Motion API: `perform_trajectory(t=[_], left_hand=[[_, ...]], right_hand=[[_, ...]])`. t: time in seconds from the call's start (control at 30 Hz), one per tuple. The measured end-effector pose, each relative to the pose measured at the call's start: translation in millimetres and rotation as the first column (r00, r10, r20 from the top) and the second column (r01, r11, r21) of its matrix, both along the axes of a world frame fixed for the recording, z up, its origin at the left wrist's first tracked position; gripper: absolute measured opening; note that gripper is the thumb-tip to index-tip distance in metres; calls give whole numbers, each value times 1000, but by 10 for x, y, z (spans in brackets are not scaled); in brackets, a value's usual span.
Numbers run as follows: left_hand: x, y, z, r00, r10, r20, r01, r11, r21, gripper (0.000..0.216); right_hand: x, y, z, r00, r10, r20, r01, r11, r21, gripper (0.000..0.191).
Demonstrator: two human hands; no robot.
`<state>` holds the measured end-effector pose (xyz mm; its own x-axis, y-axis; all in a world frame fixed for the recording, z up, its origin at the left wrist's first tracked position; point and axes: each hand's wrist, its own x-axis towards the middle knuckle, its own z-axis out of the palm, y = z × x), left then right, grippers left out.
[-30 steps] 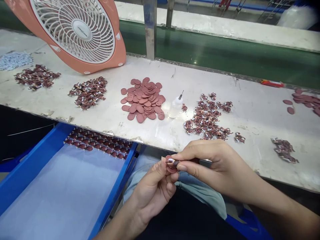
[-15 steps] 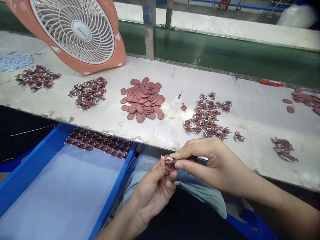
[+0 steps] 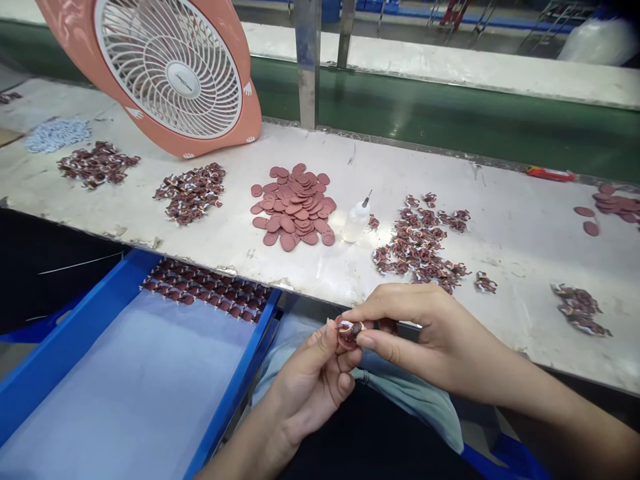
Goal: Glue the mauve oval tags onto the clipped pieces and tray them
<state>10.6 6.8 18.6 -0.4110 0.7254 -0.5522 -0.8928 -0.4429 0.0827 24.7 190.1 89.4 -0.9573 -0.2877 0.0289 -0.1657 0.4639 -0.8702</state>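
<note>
Over my lap, just off the table edge, both hands meet around one small piece. My left hand point(image 3: 317, 373) is closed on a reddish-brown oval disc point(image 3: 347, 341), mostly hidden by fingers. With thumb and forefinger, my right hand point(image 3: 415, 327) pinches a small brown figurine point(image 3: 354, 328) with white and yellow parts, pressed against the disc. Beyond the hands, a heap of similar figurines point(image 3: 420, 243) lies on the table. Left of it stands a clear needle-tipped bottle point(image 3: 356, 221), beside a pile of oval discs point(image 3: 295, 208).
An orange fan point(image 3: 255, 110) stands at the back left. A blue drawer point(image 3: 113, 280) juts out below the table, rows of brown pieces point(image 3: 205, 287) at its far end. More figurine heaps point(image 3: 193, 193) and light-blue bits point(image 3: 57, 135) lie left; a red-yellow tube point(image 3: 550, 174) lies back right.
The view has shifted slightly, so the scene sits a little further right and lower. Both hands still hold the figurine and disc together, with little change in grip.
</note>
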Motion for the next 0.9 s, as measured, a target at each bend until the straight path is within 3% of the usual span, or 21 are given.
perform_trajectory(t=[0.1, 0.17, 0.27, 0.37, 0.53, 0.73, 0.77, 0.83, 0.87, 0.9], left_hand=[[-24, 10, -19, 995, -43, -85, 42, 999, -19, 33], [-38, 20, -3, 986, -35, -162, 20, 995, -95, 42], [-39, 27, 57, 940, 89, -331, -188, 941, -281, 35], [-39, 32, 108, 856, 133, -500, -351, 860, -370, 29], [-75, 40, 117, 768, 131, -626, -446, 812, -378, 23], [-111, -24, 135, 802, 208, -561, -504, 739, -447, 26], [-139, -85, 108, 794, 212, -570, -527, 707, -471, 26], [-239, -303, -12, 750, 147, -645, -599, 565, -568, 26], [-311, -464, -106, 720, 74, -690, -640, 454, -620, 26], [-395, -657, -219, 686, -57, -725, -687, 275, -672, 27]], right_hand=[[5, -30, -52, 996, -31, -81, 32, 999, 8, 19], [11, -73, -111, 969, -105, -225, 120, 991, 55, 20], [26, -170, -225, 838, -191, -511, 308, 939, 154, 20], [40, -279, -342, 708, -132, -694, 388, 893, 226, 28], [-1, -418, -488, 660, -64, -748, 385, 885, 264, 34], [38, -510, -491, 660, -21, -751, 351, 892, 284, 45], [82, -504, -478, 638, -4, -770, 345, 895, 281, 44], [186, -455, -463, 609, 43, -792, 329, 895, 302, 35], [235, -415, -464, 605, 67, -793, 319, 893, 319, 31], [275, -366, -472, 610, 80, -789, 315, 888, 333, 28]])
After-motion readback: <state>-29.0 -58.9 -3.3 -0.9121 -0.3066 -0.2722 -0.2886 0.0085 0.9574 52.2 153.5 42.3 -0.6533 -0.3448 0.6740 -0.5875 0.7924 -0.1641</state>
